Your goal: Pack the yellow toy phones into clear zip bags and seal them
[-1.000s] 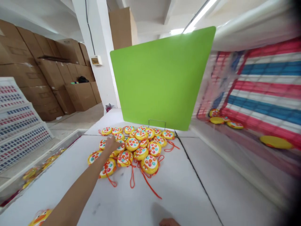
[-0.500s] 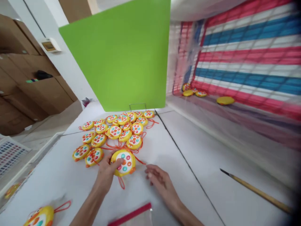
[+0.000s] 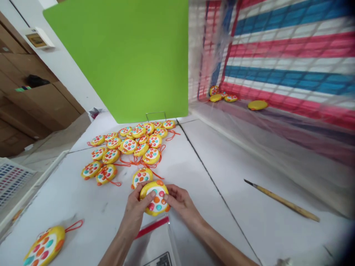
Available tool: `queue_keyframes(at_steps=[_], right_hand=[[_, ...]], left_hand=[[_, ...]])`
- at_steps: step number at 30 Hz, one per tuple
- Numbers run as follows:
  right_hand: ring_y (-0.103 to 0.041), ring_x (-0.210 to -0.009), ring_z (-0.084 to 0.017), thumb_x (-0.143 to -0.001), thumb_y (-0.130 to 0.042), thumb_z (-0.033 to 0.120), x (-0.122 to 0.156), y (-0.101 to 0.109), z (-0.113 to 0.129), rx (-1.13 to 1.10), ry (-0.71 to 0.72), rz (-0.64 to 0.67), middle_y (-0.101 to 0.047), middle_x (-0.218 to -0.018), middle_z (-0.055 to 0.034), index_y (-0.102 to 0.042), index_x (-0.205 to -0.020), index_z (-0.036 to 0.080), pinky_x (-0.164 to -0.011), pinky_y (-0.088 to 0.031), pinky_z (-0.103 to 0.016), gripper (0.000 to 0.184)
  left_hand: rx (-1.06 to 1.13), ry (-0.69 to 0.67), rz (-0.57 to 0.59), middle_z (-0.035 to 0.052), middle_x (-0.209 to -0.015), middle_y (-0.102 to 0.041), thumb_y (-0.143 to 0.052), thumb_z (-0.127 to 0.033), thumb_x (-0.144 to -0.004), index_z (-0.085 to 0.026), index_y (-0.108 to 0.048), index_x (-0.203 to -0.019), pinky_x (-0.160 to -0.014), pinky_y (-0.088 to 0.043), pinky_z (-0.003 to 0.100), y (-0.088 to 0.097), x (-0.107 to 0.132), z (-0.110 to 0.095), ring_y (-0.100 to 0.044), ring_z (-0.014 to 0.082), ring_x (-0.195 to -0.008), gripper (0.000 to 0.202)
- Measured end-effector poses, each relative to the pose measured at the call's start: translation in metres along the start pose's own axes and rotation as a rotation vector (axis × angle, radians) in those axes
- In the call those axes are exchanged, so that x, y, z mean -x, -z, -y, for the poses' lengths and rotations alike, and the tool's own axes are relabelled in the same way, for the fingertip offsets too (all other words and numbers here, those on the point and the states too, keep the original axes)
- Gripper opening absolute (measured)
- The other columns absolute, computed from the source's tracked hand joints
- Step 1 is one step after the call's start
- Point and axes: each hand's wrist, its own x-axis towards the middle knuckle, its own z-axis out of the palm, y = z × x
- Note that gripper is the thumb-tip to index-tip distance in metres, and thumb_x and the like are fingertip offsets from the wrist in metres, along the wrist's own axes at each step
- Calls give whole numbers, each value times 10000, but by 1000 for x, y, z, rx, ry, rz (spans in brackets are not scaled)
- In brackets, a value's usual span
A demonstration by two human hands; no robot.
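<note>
Gripping the yellow toy (image 3: pixel 156 200) between them, the left hand (image 3: pixel 134 207) and right hand (image 3: pixel 182 204) press thumbs to its dotted face, above the white table (image 3: pixel 235 155). That face tilts up toward the person; its outline is too round to tell a long axis.

White table (image 3: pixel 233 166), dark seam (image 3: pixel 213 180) running away across it; big green panel (image 3: pixel 133 66) upright toward the back, thin wire bracket (image 3: pixel 155 112) at its foot. Right: gridded red, white and blue striped sheet (image 3: pixel 291 61), clear plastic (image 3: pixel 249 136) below. Left: white pillar (image 3: pixel 70 70) with small wall box (image 3: pixel 37 39), stacked cardboard boxes (image 3: pixel 33 111), pale floor (image 3: pixel 52 138), white slotted basket (image 3: pixel 13 181). Light soft, tabletop shadows faint.
</note>
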Motion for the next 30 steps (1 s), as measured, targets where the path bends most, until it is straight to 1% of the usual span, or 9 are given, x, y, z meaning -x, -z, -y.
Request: queue_keyframes(at_steps=[3, 6, 8, 11, 15, 20, 24, 27, 30], right_hand=[[-597, -808, -191, -791, -591, 380, 3, -1, 3, 120, 35, 29, -651, -893, -60, -620, -979, 155, -722, -468, -310, 295], [-575, -804, -185, -811, -562, 337, 8, -2, 9, 383, 89, 13, -643, -936, -61, -611, -1026, 156, -705, -457, -295, 285], [-562, -788, -174, -819, -548, 302, 11, -3, 11, 505, 124, 2, -641, -944, -55, -604, -1045, 158, -701, -449, -284, 274], [-563, -803, -173, -825, -533, 285, 12, -3, 11, 523, 128, 11, -638, -947, -52, -592, -1061, 161, -714, -447, -281, 273], [-562, -900, -195, -828, -526, 310, 11, -1, 11, 437, 101, 45, -623, -1016, -60, -565, -1094, 176, -750, -446, -288, 301], [-557, -829, -189, -820, -527, 355, 13, -1, 8, 440, 96, 32, -623, -926, -62, -576, -1033, 155, -686, -435, -275, 296], [-539, -767, -167, -826, -515, 353, 15, -1, 5, 499, 144, 34, -605, -850, -44, -579, -981, 153, -656, -417, -258, 262], [-545, -788, -167, -832, -505, 352, 15, 0, 4, 527, 151, 44, -603, -874, -46, -579, -980, 159, -687, -424, -263, 254], [-562, -830, -182, -832, -509, 368, 14, 1, 3, 525, 130, 55, -611, -923, -63, -579, -1002, 157, -719, -440, -276, 280]], left_hand=[[-126, -22, 43, 26, -825, -655, -707, -318, -643, -151, -547, -1014, -608, -506, 252, 2, 1, -7, -615, 155, -689, 437], [-391, -49, 116, 14, -774, -635, -690, -316, -653, -135, -581, -961, -570, -481, 221, 2, 2, -21, -579, 135, -658, 373], [-520, -70, 192, -1, -732, -611, -666, -302, -673, -133, -592, -935, -547, -464, 209, -1, 4, -28, -553, 122, -627, 321], [-538, -88, 257, -6, -739, -596, -626, -303, -710, -140, -580, -937, -564, -463, 213, -2, 6, -28, -546, 120, -635, 284], [-454, -105, 196, -1, -792, -594, -610, -341, -739, -149, -523, -1021, -600, -470, 236, 0, 11, -13, -545, 117, -629, 352], [-444, -120, 206, 20, -861, -595, -544, -375, -796, -158, -500, -1078, -702, -469, 269, 1, 23, -6, -564, 152, -760, 358], [-475, -195, 174, 22, -857, -587, -505, -377, -821, -167, -506, -1070, -711, -454, 267, -3, 32, -4, -560, 164, -797, 326], [-496, -233, 118, 31, -864, -595, -506, -375, -821, -161, -518, -1049, -722, -453, 273, -6, 35, 0, -563, 168, -804, 313], [-465, -218, 83, 39, -877, -608, -511, -381, -815, -152, -525, -1033, -723, -467, 278, -10, 32, 6, -574, 169, -800, 317]])
